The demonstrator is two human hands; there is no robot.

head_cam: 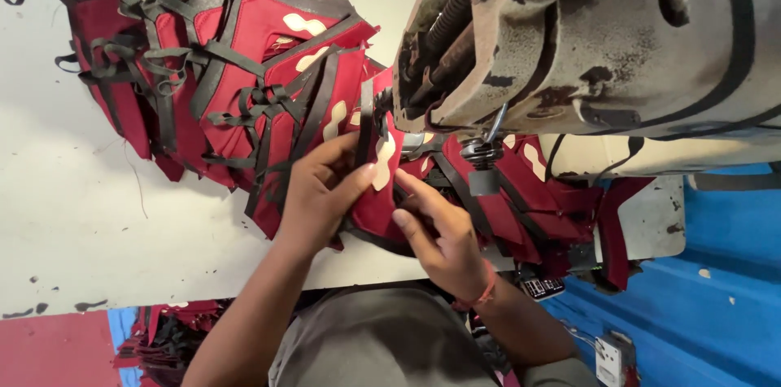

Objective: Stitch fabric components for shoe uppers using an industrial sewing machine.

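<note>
White and paint-chipped, the counter [73, 216] carries a worn grey sewing machine [602, 37] whose head fills the upper right of your view, with blue sheeting beyond it on the right. A heap of red fabric pieces [220, 53] trimmed with dark strapping lies piled at the upper left, and more of the same pieces trail out behind the machine on the right.

Your left hand [321, 192] pinches the red piece with cream patches [376, 192] that sits just in front of the presser foot [482, 161]; thumb and fingers are closed on the cloth and on a dark strap [364, 131] that stands up from it. Your right hand [443, 240] presses its fingertips onto the near edge of the same piece, the grip closed down on the fabric rather than spread flat.

Judging from this, you are at the positioning step: lining up strap and cloth before they go under the needle. The next move seems to call for sliding the seam line squarely beneath the foot while keeping the strap flat and taut, with both sets of fingertips kept out to the sides of the needle path. The needle itself is hidden behind the foot and the cloth.
</note>
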